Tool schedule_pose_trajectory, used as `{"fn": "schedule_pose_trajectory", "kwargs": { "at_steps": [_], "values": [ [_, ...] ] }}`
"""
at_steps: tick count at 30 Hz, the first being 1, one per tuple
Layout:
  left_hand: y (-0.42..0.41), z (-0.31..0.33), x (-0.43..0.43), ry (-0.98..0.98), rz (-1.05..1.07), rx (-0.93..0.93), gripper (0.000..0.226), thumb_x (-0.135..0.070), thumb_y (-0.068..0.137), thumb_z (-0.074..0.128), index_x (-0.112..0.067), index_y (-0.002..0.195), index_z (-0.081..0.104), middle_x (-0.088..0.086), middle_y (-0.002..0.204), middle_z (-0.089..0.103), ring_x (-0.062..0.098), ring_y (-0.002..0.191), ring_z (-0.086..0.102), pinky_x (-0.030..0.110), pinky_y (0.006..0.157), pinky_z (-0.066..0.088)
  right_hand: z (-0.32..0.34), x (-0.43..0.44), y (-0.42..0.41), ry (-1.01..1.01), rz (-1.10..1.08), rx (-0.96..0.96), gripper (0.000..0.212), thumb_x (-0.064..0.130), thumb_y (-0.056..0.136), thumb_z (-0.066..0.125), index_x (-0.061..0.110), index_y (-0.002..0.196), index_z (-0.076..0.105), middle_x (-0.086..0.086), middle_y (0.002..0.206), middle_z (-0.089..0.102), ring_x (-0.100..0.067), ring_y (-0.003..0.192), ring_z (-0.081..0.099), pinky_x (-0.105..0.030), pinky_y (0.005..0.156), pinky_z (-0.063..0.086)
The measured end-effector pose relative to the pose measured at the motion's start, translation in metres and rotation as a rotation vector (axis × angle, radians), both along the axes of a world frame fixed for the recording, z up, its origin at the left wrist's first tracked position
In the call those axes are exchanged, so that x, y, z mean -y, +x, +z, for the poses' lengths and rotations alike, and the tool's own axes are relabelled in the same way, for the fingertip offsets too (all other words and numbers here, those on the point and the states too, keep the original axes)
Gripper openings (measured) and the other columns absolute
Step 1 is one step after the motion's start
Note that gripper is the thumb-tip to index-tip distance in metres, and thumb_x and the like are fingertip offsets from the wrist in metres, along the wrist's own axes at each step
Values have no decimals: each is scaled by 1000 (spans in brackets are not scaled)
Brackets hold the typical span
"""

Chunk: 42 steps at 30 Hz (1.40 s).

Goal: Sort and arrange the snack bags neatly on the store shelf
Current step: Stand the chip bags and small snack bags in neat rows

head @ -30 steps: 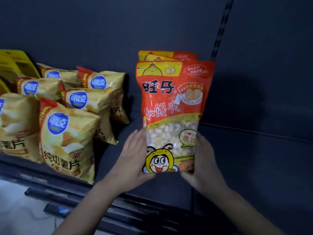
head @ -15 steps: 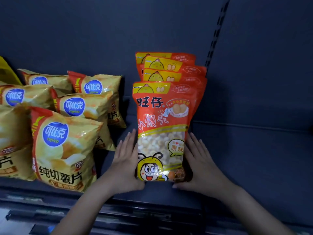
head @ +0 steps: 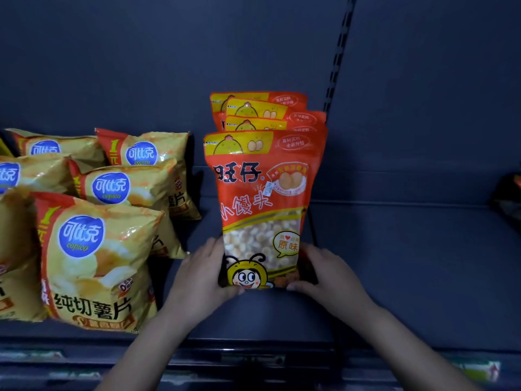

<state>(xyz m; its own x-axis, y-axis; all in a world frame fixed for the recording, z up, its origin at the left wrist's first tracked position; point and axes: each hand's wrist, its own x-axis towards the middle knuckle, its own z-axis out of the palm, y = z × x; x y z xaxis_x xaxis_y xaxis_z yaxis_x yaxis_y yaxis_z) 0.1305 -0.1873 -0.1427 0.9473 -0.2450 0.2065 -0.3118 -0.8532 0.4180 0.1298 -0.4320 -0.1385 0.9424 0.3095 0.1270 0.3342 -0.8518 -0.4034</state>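
Observation:
A red-orange snack bag (head: 260, 198) with a clear window and a bee cartoon stands upright on the dark shelf (head: 408, 263), at the front of a row of like red bags (head: 270, 111) behind it. My left hand (head: 201, 273) grips its lower left edge, thumb curled under the bottom corner. My right hand (head: 328, 273) grips its lower right edge, thumb at the bottom. To the left stand several yellow potato chip bags (head: 93, 258) in rows.
A slotted upright post (head: 338, 52) runs up the dark back wall right of the red bags. A dark object (head: 507, 196) sits at the far right edge. The shelf's front rail (head: 253, 359) carries price labels.
The red bag came down from mid-air and now stands on the shelf in front of its row. Both hands slid lower along its sides and their thumbs closed round the bottom corners.

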Motion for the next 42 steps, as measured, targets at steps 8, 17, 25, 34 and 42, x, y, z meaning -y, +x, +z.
{"fn": "schedule_pose_trajectory", "kwargs": {
  "at_steps": [8, 17, 25, 34, 42],
  "values": [
    [4, -2, 12, -2, 115, -22, 62, -40, 78, 72, -21, 129, 44, -2, 116, 49, 21, 110, 52, 34, 80, 44, -1, -10, 3, -20, -129, 6, 60, 44, 83, 64, 24, 133, 37, 0, 121, 55, -19, 113, 48, -30, 81, 38],
    [0, -1, -2, -71, 92, -155, 53, -32, 74, 77, -19, 119, 53, -4, 104, 47, 20, 107, 49, 39, 83, 46, -5, -1, -3, -2, -79, -30, 57, 41, 80, 68, 23, 128, 43, 2, 119, 54, -17, 109, 46, -31, 87, 40],
    [-3, -1, -8, -90, 73, -195, 49, -25, 68, 82, -17, 111, 59, -4, 98, 48, 19, 103, 48, 31, 80, 41, -2, 7, -6, -16, -33, -103, 48, 38, 77, 71, 20, 118, 53, 3, 107, 51, -16, 103, 45, -29, 88, 38],
    [7, -2, -11, -239, 34, -402, 42, -30, 56, 79, -8, 89, 66, 0, 86, 60, 20, 83, 58, 36, 74, 47, 0, 1, -2, 138, 44, -217, 24, 21, 79, 73, 12, 99, 64, 13, 86, 49, -7, 85, 48, -9, 63, 32],
    [13, -3, -14, -327, 11, -336, 33, -35, 59, 73, -20, 78, 51, -2, 72, 60, 13, 66, 52, 33, 63, 42, 1, 12, 16, 107, 140, -202, 31, 13, 79, 71, 7, 107, 59, 6, 104, 53, -12, 100, 49, -14, 80, 36]
  ]
}}
